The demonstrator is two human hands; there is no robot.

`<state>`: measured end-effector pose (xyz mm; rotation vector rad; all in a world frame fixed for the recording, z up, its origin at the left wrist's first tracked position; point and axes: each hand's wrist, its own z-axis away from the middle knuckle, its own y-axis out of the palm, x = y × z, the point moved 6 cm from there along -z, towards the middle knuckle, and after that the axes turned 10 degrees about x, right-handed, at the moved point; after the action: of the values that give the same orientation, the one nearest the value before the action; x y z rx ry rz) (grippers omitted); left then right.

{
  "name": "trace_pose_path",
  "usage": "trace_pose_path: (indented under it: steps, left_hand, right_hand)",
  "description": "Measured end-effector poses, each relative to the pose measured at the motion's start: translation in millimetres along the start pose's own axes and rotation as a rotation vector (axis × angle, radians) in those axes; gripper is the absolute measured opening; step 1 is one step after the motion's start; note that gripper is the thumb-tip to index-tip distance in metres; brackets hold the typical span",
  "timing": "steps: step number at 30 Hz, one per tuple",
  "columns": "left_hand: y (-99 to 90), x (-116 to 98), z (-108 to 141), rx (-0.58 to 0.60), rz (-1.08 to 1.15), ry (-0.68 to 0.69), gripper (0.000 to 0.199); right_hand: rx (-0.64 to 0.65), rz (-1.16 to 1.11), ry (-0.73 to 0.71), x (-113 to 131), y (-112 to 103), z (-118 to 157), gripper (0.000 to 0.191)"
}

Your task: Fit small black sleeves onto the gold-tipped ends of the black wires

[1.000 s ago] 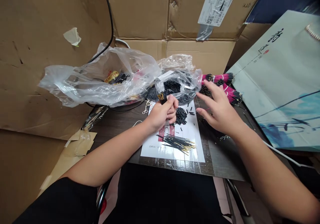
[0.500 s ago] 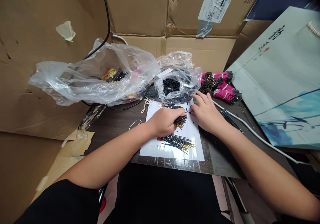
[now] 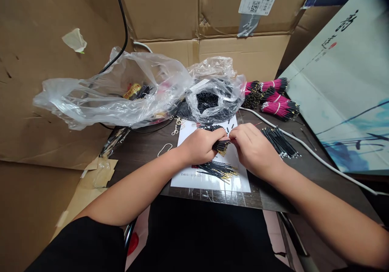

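My left hand [image 3: 200, 145] is wrapped round a bundle of thin black wires [image 3: 222, 145] with gold tips, the tips pointing right. At the tip end, my right hand [image 3: 254, 147] is closed in a pinch; what its fingers hold is too small or hidden to name. Below the left hand, more black gold-tipped wires [image 3: 217, 171] lie loose on a white printed sheet [image 3: 188, 183]. A few short black tube pieces [image 3: 230, 127] are scattered on the sheet beyond the hands. Behind them sits a clear plastic bag [image 3: 234, 90] of short black tubes [image 3: 208, 101].
Banded pink-and-black wire bundles [image 3: 278, 104] lie at the back right. A row of black wires [image 3: 281, 142] and a white cable [image 3: 316, 152] are right of my hand. A large crumpled plastic bag [image 3: 91, 98] lies left. Cardboard [image 3: 243, 57] and a pale paper bag [image 3: 349, 81] enclose the table.
My right hand has moved from the tubes beside the bag down to the wire tips, its fingers now closed together. My left hand still grips the bundle. The view has shifted slightly.
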<state>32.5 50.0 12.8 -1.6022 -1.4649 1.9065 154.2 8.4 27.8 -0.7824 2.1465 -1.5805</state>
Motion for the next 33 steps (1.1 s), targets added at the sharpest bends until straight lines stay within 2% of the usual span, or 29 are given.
trace_pose_path:
  steps: [6,10,14,20,23,29,31,33]
  left_hand:
    - [5.4,3,-1,0.002,0.038,0.008,0.02]
    - [4.9,7,-1,-0.022,0.072,0.018,0.024]
    - [5.3,5,-1,-0.024,0.105,0.052,0.023]
    - [3.8,2,-1,-0.079,0.205,0.043,0.011]
    - [2.9,1,-1,-0.111,0.231,0.038,0.006]
    - [0.3,-3,0,-0.173,0.277,0.052,0.017]
    - [1.1,-4,0,-0.149,0.364,0.02,0.021]
    - [5.4,-3,-1,-0.067,0.545,-0.031,0.03]
  right_hand:
    - [-0.107,-0.209,0.01,0,-5,3,0.012]
    - [-0.143,-0.447,0.115,-7,-9,5,0.011]
    - [-0.149,-0.705,0.28,-17,-3,8,0.012]
    - [-0.172,-1.065,0.414,-22,8,10,0.02]
    - [-0.17,-1.103,0.418,-22,9,10,0.02]
    - [-0.161,-1.027,0.414,-21,8,14,0.016]
    - [-0.185,-0.987,0.406,-21,5,14,0.014]
    - [-0.248,-0.916,0.385,-21,-3,15,0.011]
